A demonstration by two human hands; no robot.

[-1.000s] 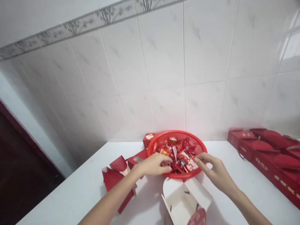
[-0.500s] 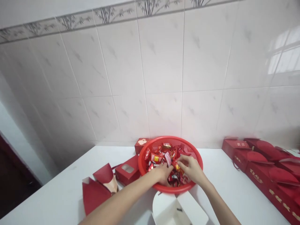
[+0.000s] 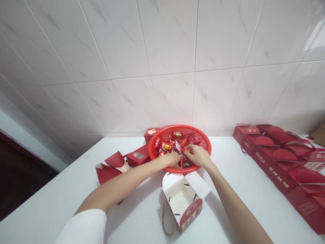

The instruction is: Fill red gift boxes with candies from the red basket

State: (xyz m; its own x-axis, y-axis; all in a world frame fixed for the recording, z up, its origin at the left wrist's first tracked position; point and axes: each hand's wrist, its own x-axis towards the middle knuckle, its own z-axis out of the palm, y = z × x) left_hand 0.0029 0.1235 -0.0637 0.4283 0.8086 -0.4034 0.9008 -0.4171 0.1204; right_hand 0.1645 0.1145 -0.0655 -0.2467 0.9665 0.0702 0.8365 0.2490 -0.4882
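A red plastic basket (image 3: 206, 142) full of wrapped candies (image 3: 167, 147) stands near the wall, and both hands reach into it. My left hand (image 3: 174, 160) is curled down among the candies at the front; its fingertips are partly hidden, so what they grip cannot be made out. Just right of it, my right hand (image 3: 198, 156) has thumb and fingers closed on a red wrapped candy (image 3: 187, 150). Below the basket, between my forearms, sits an open gift box (image 3: 180, 198), white inside and red on its front, with a cord handle at its left. No candy shows inside it.
Left of the basket lie a red box with a small window (image 3: 138, 156) and an unfolded red carton (image 3: 111, 167). A small patterned box (image 3: 151, 134) stands behind. Rows of red gift boxes (image 3: 276, 166) fill the right of the white table (image 3: 134, 217). A tiled wall (image 3: 172, 98) closes the back.
The view has tilted down, bringing more of the open gift box into sight. Both hands stay in the basket; the right hand has moved slightly closer to the left.
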